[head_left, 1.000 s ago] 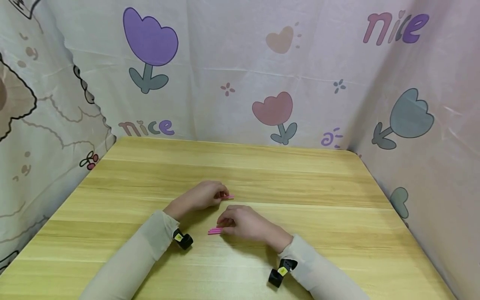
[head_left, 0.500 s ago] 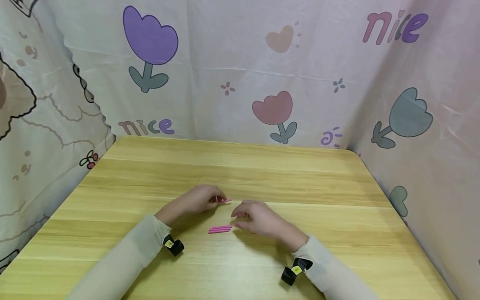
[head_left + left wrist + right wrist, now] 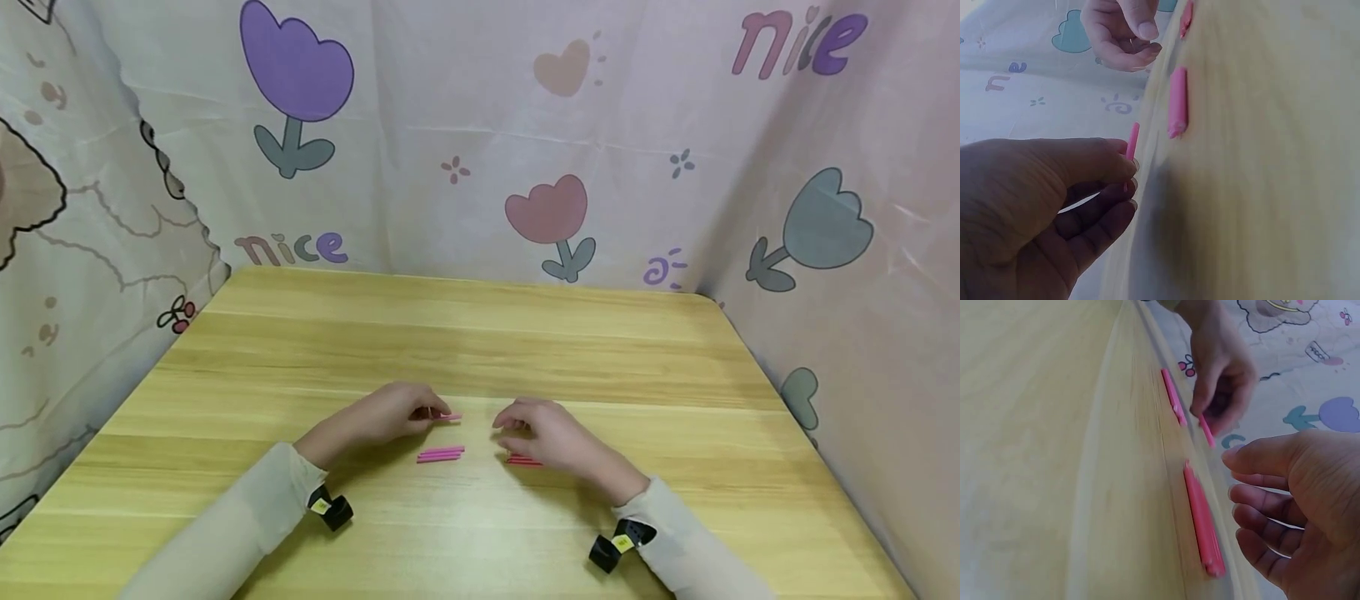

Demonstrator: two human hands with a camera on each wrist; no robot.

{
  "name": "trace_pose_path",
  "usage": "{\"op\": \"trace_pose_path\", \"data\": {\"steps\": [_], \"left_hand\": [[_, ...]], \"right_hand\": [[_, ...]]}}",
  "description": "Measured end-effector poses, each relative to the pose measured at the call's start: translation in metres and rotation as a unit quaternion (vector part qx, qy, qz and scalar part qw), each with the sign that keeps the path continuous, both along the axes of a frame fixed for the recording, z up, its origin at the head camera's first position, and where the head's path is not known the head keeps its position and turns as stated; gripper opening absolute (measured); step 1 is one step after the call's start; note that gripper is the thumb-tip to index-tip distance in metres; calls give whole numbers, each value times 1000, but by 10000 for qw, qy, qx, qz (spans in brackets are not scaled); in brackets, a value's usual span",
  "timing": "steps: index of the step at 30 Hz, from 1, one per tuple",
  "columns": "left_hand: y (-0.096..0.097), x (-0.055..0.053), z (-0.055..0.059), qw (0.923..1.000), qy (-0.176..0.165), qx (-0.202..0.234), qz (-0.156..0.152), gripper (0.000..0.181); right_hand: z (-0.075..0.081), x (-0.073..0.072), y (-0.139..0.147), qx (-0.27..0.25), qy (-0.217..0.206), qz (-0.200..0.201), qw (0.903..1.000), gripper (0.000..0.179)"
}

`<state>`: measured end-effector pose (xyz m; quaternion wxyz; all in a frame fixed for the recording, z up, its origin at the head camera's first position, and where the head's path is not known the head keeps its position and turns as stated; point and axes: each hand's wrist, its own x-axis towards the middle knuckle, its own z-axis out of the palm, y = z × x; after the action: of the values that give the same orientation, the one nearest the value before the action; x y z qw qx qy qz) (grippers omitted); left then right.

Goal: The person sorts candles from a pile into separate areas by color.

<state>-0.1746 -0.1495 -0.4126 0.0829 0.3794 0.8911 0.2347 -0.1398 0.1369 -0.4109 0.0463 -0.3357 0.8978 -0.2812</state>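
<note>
Between thumb and fingertips my left hand (image 3: 397, 412) pinches a thin pink stick (image 3: 1133, 142), held low over the table. Just in front of that hand a small bundle of pink sticks (image 3: 440, 455) lies side by side on the wood. My right hand (image 3: 553, 435) hovers to the right, its fingers loosely bent and holding nothing. Beneath it lies a bundle of red sticks (image 3: 1204, 519), partly covered by the hand in the head view and fully visible in the right wrist view.
A light wood table (image 3: 450, 333) spreads under both hands. Printed cloth (image 3: 435, 100) with flowers and lettering hangs behind it and at both sides. Each wrist wears a small black camera, one on the left (image 3: 332, 510) and one on the right (image 3: 617, 546).
My right hand has let go of the pink bundle and moved right, over the red sticks, which have come into sight. My left hand has drawn nearer and slightly left, still holding its stick.
</note>
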Motion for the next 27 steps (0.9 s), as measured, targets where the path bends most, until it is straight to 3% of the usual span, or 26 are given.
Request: {"op": "trace_pose_path", "data": {"steps": [13,20,27], "left_hand": [[-4,16,-6,9996,-20,-108,-243,21],[-5,18,-4,9983,320,-80,-473,19],[-6,18,0,9989,132,-68,-445,19]], "right_hand": [[-5,2,28,-77,-261,-322,9991,14],[0,-8,36,-151,-94,-453,9988,17],[2,-17,41,-134,-69,-586,9982,16]]}}
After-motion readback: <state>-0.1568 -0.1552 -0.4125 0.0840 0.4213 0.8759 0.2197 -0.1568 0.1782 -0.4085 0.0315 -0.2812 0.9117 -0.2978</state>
